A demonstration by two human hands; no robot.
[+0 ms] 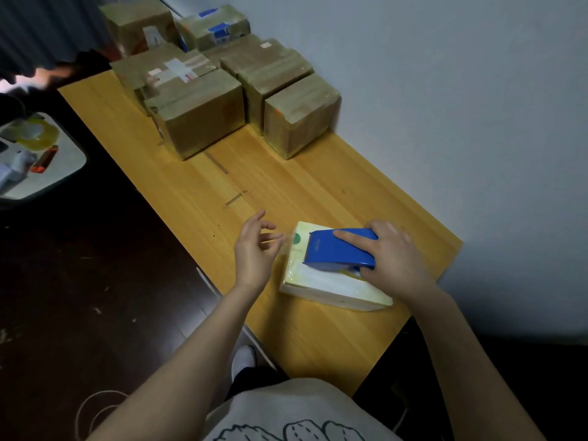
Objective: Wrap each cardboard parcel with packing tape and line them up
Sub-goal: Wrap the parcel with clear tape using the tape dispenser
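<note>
The wooden tabletop (286, 186) runs along the wall. At its far end a cluster of taped brown parcels (203, 119) stands pressed side by side. Near me, well apart from them, lies a pale flat parcel (334, 289). On it rests the blue tape dispenser (337, 249), toothed edge pointing left. My right hand (394, 259) has its grip curled around the dispenser, index finger along the top. My left hand (254, 253) hovers just beside the parcel's left edge, fingers loosely curled; whether that grip pinches clear tape, I cannot tell.
</note>
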